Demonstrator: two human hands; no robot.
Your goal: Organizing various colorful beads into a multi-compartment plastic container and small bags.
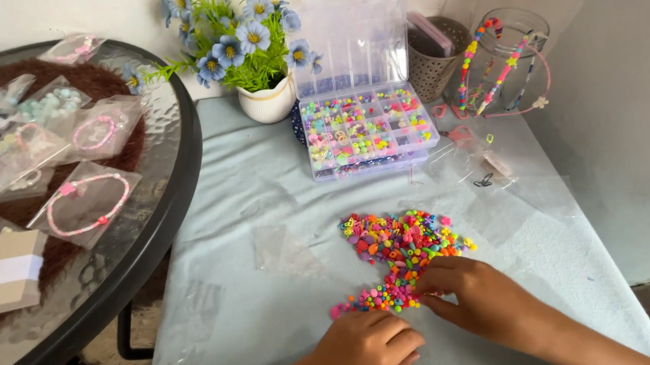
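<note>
My left hand (365, 347), fingers curled and empty, and my right hand (471, 292), fingers flat and spread, press on the pile of bright beads (401, 253) near the table's (273, 313) front edge, before the open bead box (367, 127).

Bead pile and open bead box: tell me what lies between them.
Head view: only bare pale-blue cloth lies between the bead pile and the open bead box; clear bags lie off to both sides.
</note>
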